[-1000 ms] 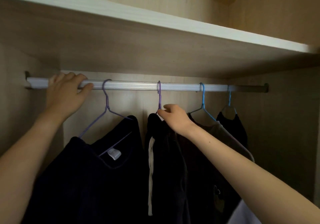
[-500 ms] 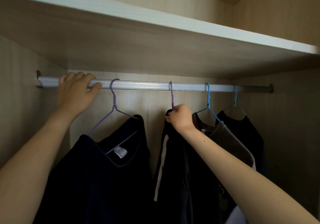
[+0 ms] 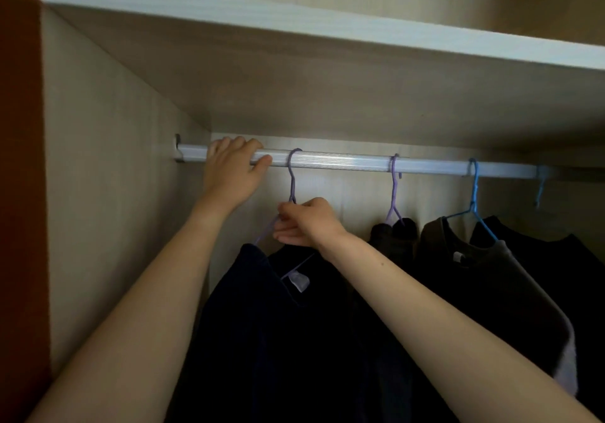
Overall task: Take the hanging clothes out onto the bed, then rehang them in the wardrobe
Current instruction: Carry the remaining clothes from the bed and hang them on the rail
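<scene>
Inside the wardrobe, looking up under the shelf (image 3: 327,26). Far left is the pale side wall (image 3: 108,193), where a bracket (image 3: 178,152) fixes the rod (image 3: 340,162). The rod runs level across the view, and four garments hang on it.

Left hand (image 3: 234,174): up on the rod just beside the bracket. Fingers curled over the top, thumb against the front face. It grasps the rod and nothing else.

First hanger (image 3: 291,177): purple wire, hook over the rod just right of the left thumb, near it but apart. Right hand (image 3: 304,223) sits directly below the hook, fingers curled round the hanger's neck where the wire splits into shoulders. Navy top (image 3: 278,341) hangs from this hanger, collar open toward the camera, white label (image 3: 299,280) showing inside the neck. The right forearm crosses in front of it.

Second hanger (image 3: 394,187): also purple, hooked at mid-rod, well apart from the first. It carries a dark garment (image 3: 396,236) bunched narrow at the top; cannot tell what kind.

Blue hanger (image 3: 473,190): further right, carrying a brown top (image 3: 491,285) with a small tag at the collar.

Last hanger (image 3: 540,187): blue and blurred, near the right edge where the rod falls into shadow. Black top (image 3: 563,259) hangs below it, partly behind the brown top.
</scene>
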{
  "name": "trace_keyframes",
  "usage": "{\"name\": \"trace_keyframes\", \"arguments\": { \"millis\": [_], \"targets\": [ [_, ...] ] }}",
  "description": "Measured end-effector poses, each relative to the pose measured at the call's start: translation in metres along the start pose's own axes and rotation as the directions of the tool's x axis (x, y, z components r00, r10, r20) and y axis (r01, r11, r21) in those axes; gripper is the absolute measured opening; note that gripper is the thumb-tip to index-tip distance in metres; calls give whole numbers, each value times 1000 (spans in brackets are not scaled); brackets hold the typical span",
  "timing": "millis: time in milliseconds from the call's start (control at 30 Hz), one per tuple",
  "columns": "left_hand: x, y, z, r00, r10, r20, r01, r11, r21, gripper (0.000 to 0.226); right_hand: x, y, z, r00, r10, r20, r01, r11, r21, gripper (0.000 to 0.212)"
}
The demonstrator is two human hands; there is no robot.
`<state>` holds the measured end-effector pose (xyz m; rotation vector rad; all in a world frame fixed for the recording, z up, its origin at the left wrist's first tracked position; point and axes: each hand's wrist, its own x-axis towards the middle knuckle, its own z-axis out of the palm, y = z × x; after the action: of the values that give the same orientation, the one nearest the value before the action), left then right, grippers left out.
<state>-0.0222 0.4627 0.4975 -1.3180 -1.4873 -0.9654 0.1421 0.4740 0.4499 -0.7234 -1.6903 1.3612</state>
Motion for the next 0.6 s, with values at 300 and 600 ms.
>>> {"name": "trace_keyframes", "arguments": {
  "millis": [300,600],
  "targets": [
    [1,-2,3,1000,10,8,-11,1000,18,40,6,4,19,998,57,-41,-46,972,230,30],
    [-1,-1,3,1000,9,-3,-9,1000,12,40,2,8,-12,993,54,-103,-36,984,172,6]
  ]
}}
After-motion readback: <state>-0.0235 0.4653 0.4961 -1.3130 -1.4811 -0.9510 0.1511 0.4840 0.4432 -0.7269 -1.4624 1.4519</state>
